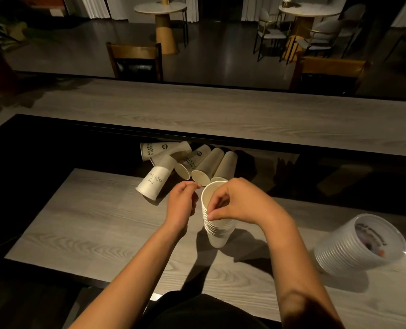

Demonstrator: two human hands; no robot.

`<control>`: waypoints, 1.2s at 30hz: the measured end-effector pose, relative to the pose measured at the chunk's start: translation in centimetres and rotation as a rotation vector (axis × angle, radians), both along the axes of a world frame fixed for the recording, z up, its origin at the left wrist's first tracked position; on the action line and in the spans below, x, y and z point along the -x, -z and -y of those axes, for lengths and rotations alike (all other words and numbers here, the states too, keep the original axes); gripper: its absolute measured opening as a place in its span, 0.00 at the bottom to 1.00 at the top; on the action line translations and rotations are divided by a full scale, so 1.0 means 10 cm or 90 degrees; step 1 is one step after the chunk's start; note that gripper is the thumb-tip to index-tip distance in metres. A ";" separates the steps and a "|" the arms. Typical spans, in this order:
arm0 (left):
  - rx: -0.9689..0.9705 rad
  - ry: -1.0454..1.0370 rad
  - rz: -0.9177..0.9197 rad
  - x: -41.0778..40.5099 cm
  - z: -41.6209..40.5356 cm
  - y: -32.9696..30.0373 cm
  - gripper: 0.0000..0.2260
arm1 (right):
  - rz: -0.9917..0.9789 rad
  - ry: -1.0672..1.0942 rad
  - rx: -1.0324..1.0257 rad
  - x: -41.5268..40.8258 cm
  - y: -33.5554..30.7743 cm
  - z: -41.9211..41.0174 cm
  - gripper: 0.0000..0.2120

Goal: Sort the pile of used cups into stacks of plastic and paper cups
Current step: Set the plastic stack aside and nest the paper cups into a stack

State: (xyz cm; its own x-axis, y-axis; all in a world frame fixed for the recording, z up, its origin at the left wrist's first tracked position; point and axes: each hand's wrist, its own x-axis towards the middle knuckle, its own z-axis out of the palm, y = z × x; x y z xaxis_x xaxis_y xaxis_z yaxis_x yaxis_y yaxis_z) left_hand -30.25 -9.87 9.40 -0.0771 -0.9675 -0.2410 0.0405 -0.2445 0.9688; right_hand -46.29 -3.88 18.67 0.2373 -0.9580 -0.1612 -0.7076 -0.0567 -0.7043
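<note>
An upright stack of white paper cups (217,233) stands on the grey wooden table (90,233) in front of me. My right hand (240,203) grips the stack's upper rims from the right side. My left hand (181,203) hovers just left of the stack, fingers loosely curled, holding nothing. Behind the stack lies a pile of loose paper cups (185,160) on their sides, some printed with dark lettering. A stack of clear plastic cups (358,245) stands at the right, well away from both hands.
A raised wooden counter (221,119) with a dark ledge runs across behind the pile. Beyond it are wooden chairs (135,60), round café tables (164,10) and a dark floor. My dark clothing shows at the bottom edge.
</note>
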 end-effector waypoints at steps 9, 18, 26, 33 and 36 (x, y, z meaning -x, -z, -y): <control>-0.030 0.017 0.067 -0.02 0.25 0.19 0.07 | 0.248 0.138 0.128 0.32 -0.03 0.09 0.09; -0.068 0.202 0.224 0.18 0.72 0.46 0.13 | 0.193 0.353 0.047 0.65 0.92 0.59 0.07; -0.178 0.331 0.203 0.41 1.18 0.71 0.31 | 0.125 0.369 -0.167 0.51 1.97 1.08 0.19; -0.317 0.321 0.061 0.51 1.39 0.82 0.11 | 0.045 0.340 -0.283 0.54 2.25 1.35 0.31; -0.319 0.285 0.025 0.51 1.32 0.84 0.14 | 0.033 0.361 -0.253 0.57 2.27 1.33 0.32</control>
